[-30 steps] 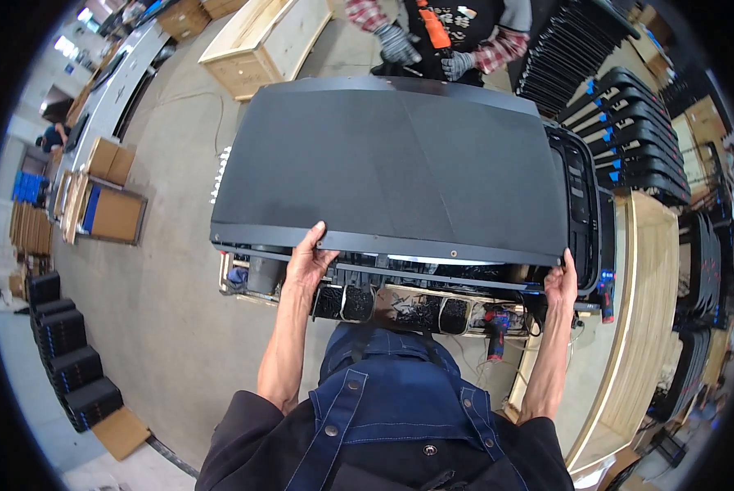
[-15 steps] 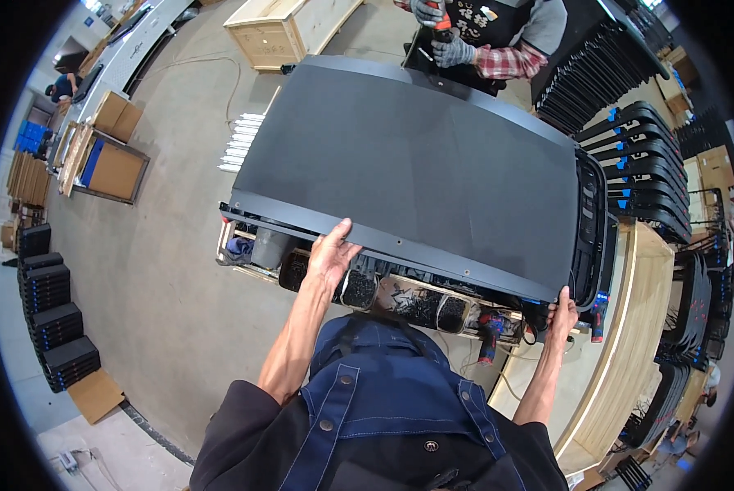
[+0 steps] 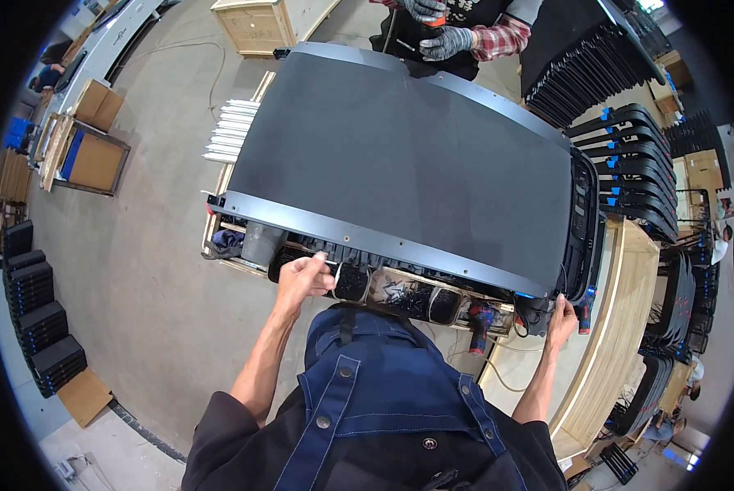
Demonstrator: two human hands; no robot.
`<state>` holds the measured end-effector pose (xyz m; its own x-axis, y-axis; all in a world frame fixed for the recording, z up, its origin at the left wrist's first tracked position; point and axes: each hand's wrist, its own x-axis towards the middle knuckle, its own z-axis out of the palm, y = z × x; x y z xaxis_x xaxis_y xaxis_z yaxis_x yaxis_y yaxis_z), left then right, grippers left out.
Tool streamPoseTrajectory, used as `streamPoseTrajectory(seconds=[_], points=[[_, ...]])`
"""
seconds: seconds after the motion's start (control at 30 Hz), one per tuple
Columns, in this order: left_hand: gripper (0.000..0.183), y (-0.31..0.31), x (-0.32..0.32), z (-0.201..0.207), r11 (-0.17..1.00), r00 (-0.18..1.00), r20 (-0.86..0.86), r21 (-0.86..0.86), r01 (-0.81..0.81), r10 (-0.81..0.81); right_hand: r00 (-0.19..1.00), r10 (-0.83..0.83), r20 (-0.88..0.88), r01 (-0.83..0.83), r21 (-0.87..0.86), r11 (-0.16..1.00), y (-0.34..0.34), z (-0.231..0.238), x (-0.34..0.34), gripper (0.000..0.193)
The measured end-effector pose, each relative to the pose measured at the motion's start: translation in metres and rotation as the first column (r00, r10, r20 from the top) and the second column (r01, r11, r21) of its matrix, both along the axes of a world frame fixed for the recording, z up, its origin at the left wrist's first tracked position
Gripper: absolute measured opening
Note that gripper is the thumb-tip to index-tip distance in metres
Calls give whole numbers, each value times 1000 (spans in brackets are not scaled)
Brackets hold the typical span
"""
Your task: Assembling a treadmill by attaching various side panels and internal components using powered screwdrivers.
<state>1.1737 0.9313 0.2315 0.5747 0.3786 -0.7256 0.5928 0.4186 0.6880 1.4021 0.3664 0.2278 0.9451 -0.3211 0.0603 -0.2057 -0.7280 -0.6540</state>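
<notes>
A treadmill [image 3: 408,147] with a wide dark belt and grey side rails lies across the workbench before me. My left hand [image 3: 301,282] is off the near rail [image 3: 367,240], over the bins below it; its fingers are curled in, and what they hold, if anything, is hidden. By the treadmill's near right corner is my right hand [image 3: 559,323], its fingertips pressed together. A thin dark line runs near them, but I cannot tell whether they grip it. Screw holes show along the near rail.
Black bins [image 3: 401,296] of small parts and a power drill [image 3: 481,327] sit under the near edge. Across the treadmill, a co-worker's gloved hands [image 3: 446,42] hold an orange-red tool. A wooden crate [image 3: 604,352] stands at right, black uprights [image 3: 641,172] behind it.
My left hand has let go of the near rail and moved down and left over the bins. My right hand has dropped slightly from the corner. The whole view has shifted a little.
</notes>
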Motion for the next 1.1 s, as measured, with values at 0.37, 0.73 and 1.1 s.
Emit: streamPoseTrajectory(seconds=[0.37, 0.73, 1.1], points=[[43, 27, 61, -68, 577, 562, 234, -582, -573, 793, 955, 42, -295, 111, 483, 868, 27, -25, 1, 47], [40, 25, 66, -75, 636, 585, 329, -622, -457, 741, 965, -46, -257, 208, 649, 732, 19, -40, -1, 48], [61, 1, 81, -72, 731, 647, 351, -209, -650, 676, 978, 139, -158, -66, 399, 914, 5, 2, -29, 58]])
